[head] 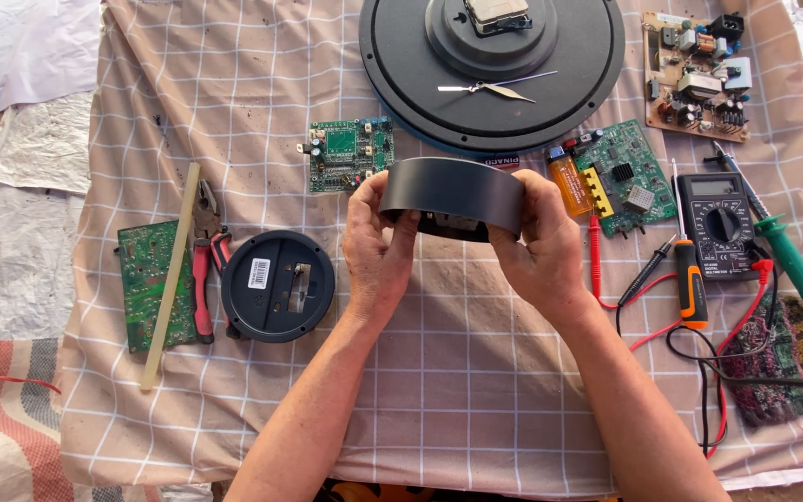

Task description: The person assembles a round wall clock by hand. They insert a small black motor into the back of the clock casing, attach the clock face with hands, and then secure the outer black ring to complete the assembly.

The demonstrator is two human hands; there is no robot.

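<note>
Both hands, left hand (375,244) and right hand (539,244), pinch the round black plastic casing (453,193) by its ends; looks light, stiff, slightly slick.

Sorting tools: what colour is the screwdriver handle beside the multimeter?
Orange and black screwdriver handle, head view.

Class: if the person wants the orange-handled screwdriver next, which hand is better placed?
Probably the right hand: the orange-handled screwdriver lies just beside it, while the left hand is across the black housing both hold.
</note>
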